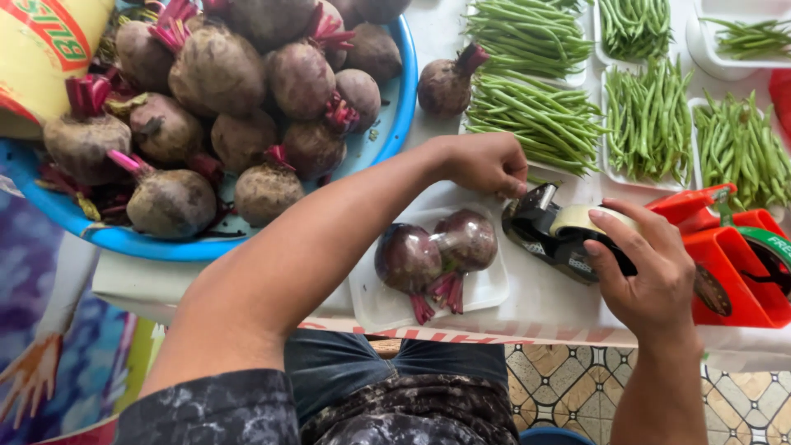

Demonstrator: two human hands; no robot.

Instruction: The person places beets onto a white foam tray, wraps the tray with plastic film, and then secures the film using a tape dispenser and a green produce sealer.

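Tape dispenser (554,235) (black, clear roll on top) lies on the white table (544,301), long axis slanting from upper left to lower right, cutter toward the left hand (486,163), which pinches its tip. Right hand (651,268) wraps its rear. Beside it, a wrapped tray (486,290) holds two beets (435,257); a blue basin (394,115) holds many more.

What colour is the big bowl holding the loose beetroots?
Bright blue: the bowl shows its rim clearly in the head view, left of the person's left hand.
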